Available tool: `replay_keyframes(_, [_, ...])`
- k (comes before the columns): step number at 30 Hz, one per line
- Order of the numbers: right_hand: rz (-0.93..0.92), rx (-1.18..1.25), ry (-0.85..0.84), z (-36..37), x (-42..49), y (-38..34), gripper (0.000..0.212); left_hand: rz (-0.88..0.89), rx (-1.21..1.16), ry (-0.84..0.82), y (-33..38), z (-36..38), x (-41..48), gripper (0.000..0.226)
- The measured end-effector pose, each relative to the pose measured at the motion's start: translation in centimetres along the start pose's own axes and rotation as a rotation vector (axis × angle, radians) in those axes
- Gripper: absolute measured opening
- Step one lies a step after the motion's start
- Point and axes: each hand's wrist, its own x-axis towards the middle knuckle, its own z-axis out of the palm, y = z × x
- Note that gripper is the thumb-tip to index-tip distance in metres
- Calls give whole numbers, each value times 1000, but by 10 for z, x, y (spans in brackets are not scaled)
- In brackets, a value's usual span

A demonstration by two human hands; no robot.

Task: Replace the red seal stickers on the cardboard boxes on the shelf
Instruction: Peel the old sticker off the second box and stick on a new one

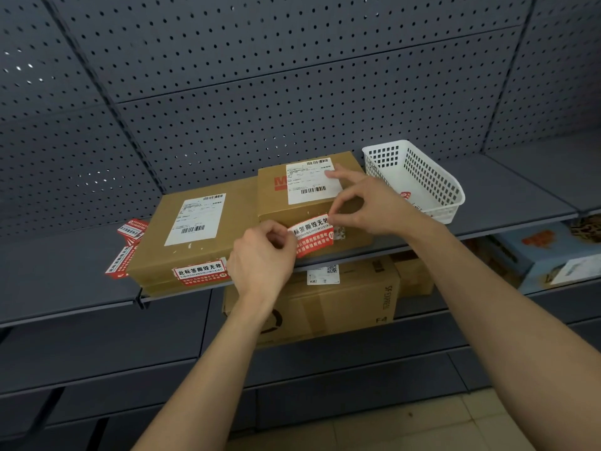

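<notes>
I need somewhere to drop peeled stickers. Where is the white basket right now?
In the head view, the white basket sits on the right part of the shelf, just right of the taller cardboard box, behind the right hand.

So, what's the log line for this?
left hand: pinches red sticker | right hand: pinches it too | where: right box front | left box: stickered
</notes>
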Motion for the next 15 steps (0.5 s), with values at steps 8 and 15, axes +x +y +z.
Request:
replay_keyframes(8, [-110,-277,98,-4,-7,7,11,326,201,161,-4,5,13,6])
replay_keyframes(15, [-38,-359,162,29,-9,33,15,388,249,84,-21,32,10,10])
